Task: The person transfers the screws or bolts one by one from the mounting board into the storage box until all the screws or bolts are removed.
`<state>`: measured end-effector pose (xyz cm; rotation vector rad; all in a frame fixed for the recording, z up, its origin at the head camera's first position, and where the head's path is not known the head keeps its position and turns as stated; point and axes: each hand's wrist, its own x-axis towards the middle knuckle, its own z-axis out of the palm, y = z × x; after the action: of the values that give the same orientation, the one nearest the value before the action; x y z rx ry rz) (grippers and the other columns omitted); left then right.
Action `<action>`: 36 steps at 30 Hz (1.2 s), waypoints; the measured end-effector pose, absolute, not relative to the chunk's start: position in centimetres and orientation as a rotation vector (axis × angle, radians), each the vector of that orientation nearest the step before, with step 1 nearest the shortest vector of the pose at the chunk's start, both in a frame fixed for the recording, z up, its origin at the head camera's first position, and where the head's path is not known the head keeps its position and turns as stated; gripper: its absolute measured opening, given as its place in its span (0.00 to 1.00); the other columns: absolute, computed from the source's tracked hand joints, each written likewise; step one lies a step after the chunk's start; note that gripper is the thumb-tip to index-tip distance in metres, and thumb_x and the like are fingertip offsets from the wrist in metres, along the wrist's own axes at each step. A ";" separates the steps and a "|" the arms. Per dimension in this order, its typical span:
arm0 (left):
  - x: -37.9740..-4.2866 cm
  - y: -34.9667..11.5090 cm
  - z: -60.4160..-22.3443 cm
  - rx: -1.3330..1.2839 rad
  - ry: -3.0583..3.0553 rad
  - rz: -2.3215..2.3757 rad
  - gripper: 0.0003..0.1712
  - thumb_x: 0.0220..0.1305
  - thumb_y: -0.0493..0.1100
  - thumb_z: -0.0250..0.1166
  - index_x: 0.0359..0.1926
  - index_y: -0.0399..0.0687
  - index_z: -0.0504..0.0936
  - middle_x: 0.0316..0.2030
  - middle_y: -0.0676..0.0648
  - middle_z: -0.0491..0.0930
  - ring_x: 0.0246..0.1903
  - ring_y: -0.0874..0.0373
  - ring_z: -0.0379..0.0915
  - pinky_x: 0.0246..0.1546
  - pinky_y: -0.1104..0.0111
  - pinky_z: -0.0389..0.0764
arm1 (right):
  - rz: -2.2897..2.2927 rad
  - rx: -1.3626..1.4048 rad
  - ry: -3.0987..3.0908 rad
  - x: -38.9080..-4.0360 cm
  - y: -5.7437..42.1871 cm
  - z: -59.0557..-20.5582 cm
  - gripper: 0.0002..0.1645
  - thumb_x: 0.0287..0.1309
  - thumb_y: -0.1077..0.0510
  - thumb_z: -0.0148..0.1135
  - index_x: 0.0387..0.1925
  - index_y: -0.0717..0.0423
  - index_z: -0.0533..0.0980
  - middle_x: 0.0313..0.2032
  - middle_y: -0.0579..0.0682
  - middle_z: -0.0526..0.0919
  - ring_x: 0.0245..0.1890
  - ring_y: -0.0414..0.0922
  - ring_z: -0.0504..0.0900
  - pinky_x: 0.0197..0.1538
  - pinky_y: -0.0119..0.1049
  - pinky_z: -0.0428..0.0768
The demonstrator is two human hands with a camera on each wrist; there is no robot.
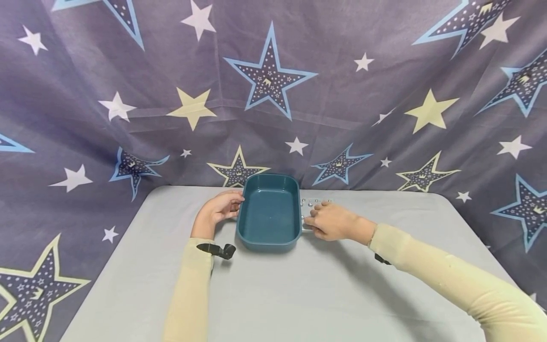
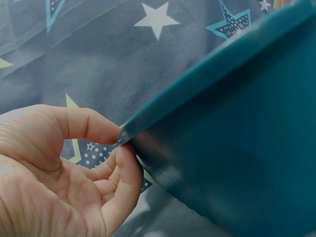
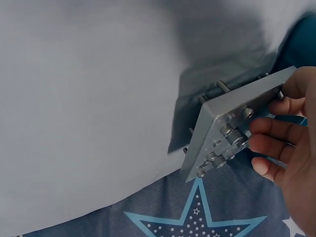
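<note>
A deep teal plastic tray (image 1: 269, 216) sits toward the back of the table, its inside bare. My left hand (image 1: 221, 207) pinches the tray's left rim between thumb and index finger, as the left wrist view shows with the same rim (image 2: 163, 101). To the tray's right is a silver metal plate (image 3: 232, 103), with several screws standing in it and their shanks poking out beneath. My right hand (image 1: 333, 221) is over this plate. Its thumb and index finger pinch a screw (image 3: 282, 94) at the plate's corner beside the tray, while the other fingertips hover near other screw heads (image 3: 234, 137).
A pale grey cloth covers the table (image 1: 273, 294). Right behind its back edge hangs a dark curtain (image 1: 342, 95) patterned with stars. Black wrist straps (image 1: 218, 250) are worn over the cream sleeves (image 1: 444, 275).
</note>
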<state>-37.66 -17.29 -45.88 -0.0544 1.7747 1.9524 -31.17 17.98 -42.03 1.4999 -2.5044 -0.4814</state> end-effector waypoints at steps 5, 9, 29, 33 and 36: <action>-37.6 -17.3 -45.7 -0.050 1.784 1.951 0.08 0.72 0.33 0.51 0.49 0.42 0.73 0.30 0.55 0.81 0.30 0.65 0.77 0.34 0.74 0.79 | -0.494 1.500 -2.515 -31.1 17.8 -41.9 0.15 0.62 0.53 0.61 0.51 0.50 0.80 0.33 0.47 0.83 0.35 0.47 0.79 0.41 0.42 0.77; -37.6 -17.2 -45.7 -0.053 1.800 1.944 0.10 0.72 0.33 0.52 0.51 0.41 0.73 0.30 0.55 0.81 0.30 0.65 0.77 0.34 0.74 0.79 | -0.495 1.500 -2.513 -30.9 17.7 -41.7 0.16 0.61 0.54 0.62 0.50 0.50 0.80 0.32 0.47 0.83 0.34 0.47 0.79 0.40 0.42 0.77; -37.4 -17.1 -45.6 -0.054 1.797 1.953 0.09 0.72 0.33 0.52 0.51 0.41 0.72 0.29 0.56 0.80 0.29 0.66 0.75 0.32 0.74 0.79 | -0.503 1.488 -2.528 -31.0 17.8 -42.0 0.17 0.59 0.54 0.64 0.49 0.50 0.79 0.33 0.47 0.83 0.35 0.47 0.81 0.41 0.43 0.78; -37.3 -17.1 -45.7 -0.057 1.808 1.949 0.11 0.72 0.33 0.52 0.52 0.40 0.72 0.30 0.56 0.80 0.29 0.66 0.75 0.33 0.74 0.79 | -0.510 1.489 -2.523 -30.9 17.8 -42.0 0.15 0.58 0.54 0.64 0.48 0.51 0.79 0.32 0.47 0.83 0.35 0.47 0.81 0.40 0.43 0.78; -37.3 -17.1 -45.9 -0.054 1.814 1.948 0.11 0.71 0.33 0.52 0.52 0.40 0.72 0.30 0.56 0.80 0.30 0.66 0.76 0.34 0.74 0.79 | -0.525 1.486 -2.524 -30.9 17.7 -42.0 0.14 0.58 0.54 0.64 0.46 0.51 0.78 0.32 0.46 0.83 0.35 0.47 0.81 0.40 0.42 0.77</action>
<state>-37.35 -17.11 -45.85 -0.0537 1.8137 1.9482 -30.94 17.73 -42.03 1.4863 -2.5237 -0.5248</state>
